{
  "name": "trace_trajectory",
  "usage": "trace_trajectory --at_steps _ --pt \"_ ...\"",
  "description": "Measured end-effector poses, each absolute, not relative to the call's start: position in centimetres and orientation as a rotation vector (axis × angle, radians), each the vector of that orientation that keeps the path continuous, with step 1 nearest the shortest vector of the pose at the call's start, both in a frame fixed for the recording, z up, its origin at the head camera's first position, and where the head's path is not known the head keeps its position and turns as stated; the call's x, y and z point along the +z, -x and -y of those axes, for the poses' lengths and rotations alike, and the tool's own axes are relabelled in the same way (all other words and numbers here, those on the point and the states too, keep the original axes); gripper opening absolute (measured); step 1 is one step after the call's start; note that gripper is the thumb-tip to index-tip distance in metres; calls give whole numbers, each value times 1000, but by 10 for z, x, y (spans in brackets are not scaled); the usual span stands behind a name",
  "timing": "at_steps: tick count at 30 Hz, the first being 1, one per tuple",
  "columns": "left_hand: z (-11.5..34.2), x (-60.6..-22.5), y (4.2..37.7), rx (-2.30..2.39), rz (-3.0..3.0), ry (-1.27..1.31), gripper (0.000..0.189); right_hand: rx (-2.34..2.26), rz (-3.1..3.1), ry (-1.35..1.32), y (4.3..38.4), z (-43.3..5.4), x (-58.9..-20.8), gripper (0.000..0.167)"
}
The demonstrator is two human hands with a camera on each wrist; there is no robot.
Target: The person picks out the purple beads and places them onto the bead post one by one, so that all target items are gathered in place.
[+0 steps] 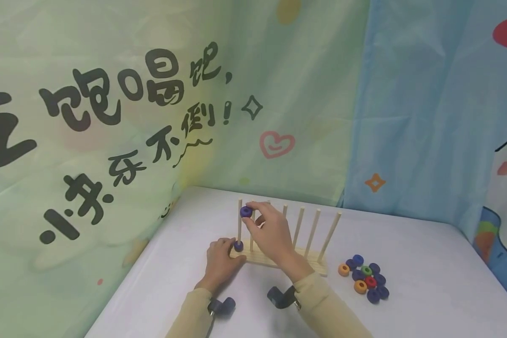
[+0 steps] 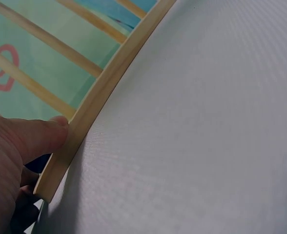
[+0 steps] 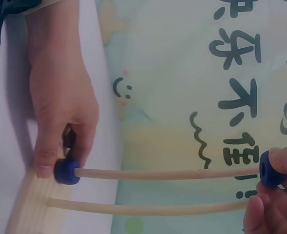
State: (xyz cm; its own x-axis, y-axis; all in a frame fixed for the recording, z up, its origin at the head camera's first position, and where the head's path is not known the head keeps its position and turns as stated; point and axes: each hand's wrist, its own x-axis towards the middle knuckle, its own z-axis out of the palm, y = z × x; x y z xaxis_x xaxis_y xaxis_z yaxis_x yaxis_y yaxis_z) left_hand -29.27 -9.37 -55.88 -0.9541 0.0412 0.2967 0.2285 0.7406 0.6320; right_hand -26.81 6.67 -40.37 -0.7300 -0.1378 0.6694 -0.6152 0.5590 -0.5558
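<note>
My left hand [image 1: 220,260] grips the left end of a wooden peg stand [image 1: 314,265], its thumb on the front edge of the base [image 2: 97,95] in the left wrist view. Low on the leftmost peg [image 1: 239,223] sits one blue ring bead [image 3: 67,171], right beside the left fingers. Up near that peg's tip, my right hand [image 1: 272,231] pinches a second blue ring bead [image 3: 272,170] between thumb and fingers. Its hole faces the peg end in the right wrist view. In the head view, the right hand partly hides the middle pegs.
Several loose ring beads in blue, orange, green and red lie in a cluster right of the stand, among them a red bead [image 1: 370,281] and an orange bead [image 1: 343,269]. A white cloth covers the table [image 1: 426,291]. Printed curtains [image 1: 304,117] hang behind and at the left.
</note>
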Motion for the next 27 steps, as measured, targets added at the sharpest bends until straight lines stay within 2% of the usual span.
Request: trace_trajectory --at_steps 10,27 --pt "95 -558 292 -1037 2671 218 60 1067 2151 -639 275 -61 -395 29" --pt "96 -560 294 -1045 2688 220 61 1042 2201 -528 291 -46 -387 29"
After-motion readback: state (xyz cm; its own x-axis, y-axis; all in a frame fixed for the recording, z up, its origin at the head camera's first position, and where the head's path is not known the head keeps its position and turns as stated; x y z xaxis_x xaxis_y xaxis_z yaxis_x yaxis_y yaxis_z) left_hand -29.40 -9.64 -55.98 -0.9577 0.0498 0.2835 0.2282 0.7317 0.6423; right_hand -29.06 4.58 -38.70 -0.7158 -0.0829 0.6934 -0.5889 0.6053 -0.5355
